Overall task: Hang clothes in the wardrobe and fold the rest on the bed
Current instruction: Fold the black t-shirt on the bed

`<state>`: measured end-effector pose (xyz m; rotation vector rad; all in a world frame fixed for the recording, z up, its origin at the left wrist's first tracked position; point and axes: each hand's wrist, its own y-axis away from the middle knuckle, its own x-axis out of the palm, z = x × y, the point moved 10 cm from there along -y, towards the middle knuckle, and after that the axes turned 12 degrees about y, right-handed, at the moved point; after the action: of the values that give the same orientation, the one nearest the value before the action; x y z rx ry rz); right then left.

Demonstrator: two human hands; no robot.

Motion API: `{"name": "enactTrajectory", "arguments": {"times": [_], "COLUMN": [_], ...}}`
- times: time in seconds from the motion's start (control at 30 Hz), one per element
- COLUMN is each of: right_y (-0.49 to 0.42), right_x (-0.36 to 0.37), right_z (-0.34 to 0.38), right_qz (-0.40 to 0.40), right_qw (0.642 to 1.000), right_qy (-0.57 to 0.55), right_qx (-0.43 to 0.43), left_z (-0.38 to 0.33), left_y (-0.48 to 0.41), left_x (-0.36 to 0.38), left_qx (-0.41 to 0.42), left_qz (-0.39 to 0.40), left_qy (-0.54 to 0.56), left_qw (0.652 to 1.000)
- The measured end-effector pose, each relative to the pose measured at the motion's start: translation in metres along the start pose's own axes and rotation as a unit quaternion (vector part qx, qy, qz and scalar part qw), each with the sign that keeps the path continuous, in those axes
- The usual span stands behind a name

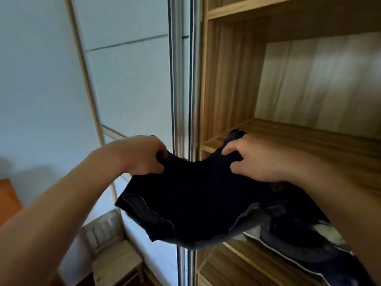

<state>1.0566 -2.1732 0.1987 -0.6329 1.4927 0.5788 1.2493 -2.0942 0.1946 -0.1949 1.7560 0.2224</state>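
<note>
Both my left hand (144, 156) and my right hand (259, 162) grip one dark garment (195, 195) by its upper edge, fingers curled into the cloth at either end, and it sags between them. It hangs in the air at the front of the open wooden wardrobe (231, 79), its right end over the lip of a shelf (309, 139), its left end before the white sliding door (127, 83). More dark clothing (299, 238) lies below my right forearm.
</note>
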Motion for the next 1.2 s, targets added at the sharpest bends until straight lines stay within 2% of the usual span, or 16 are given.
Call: {"name": "enactTrajectory", "arguments": {"times": [0.17,0.33,0.47,0.6,0.63,0.7,0.77,0.83,0.9,1.03,1.2], "right_y": [0.041,0.062,0.076,0.086,0.087,0.092,0.097,0.094,0.081,0.053,0.046], "right_x": [-0.055,-0.062,-0.057,-0.063,-0.060,-0.041,-0.012,0.011,0.027,0.047,0.065], "right_z": [-0.085,-0.168,-0.235,-0.292,-0.303,-0.321,-0.334,-0.332,-0.320,-0.289,-0.306], "right_qz": [-0.031,-0.022,-0.024,-0.053,-0.054,-0.020,0.031,0.047,0.031,0.021,0.054], "right_qw": [0.993,0.974,0.951,0.925,0.918,0.896,0.865,0.854,0.864,0.885,0.872], "right_qy": [0.022,0.032,0.028,0.031,0.040,0.074,0.135,0.162,0.142,0.094,0.087], "right_qx": [0.112,0.224,0.307,0.375,0.392,0.437,0.482,0.493,0.483,0.455,0.479], "left_z": [-0.083,-0.150,-0.185,-0.224,-0.232,-0.247,-0.257,-0.267,-0.274,-0.298,-0.327], "left_y": [-0.042,-0.099,-0.150,-0.198,-0.210,-0.237,-0.257,-0.276,-0.292,-0.316,-0.338], "left_x": [-0.040,-0.033,-0.021,-0.023,-0.017,0.014,0.056,0.071,0.072,0.084,0.101], "left_qx": [0.101,0.179,0.214,0.254,0.255,0.236,0.238,0.273,0.288,0.306,0.337], "left_qz": [-0.023,0.003,0.052,0.020,0.019,0.069,0.111,0.079,0.069,0.109,0.122], "left_qy": [0.039,0.111,0.217,0.284,0.291,0.297,0.220,0.140,0.157,0.175,0.170], "left_qw": [0.994,0.978,0.951,0.924,0.922,0.923,0.940,0.949,0.942,0.930,0.918]}}
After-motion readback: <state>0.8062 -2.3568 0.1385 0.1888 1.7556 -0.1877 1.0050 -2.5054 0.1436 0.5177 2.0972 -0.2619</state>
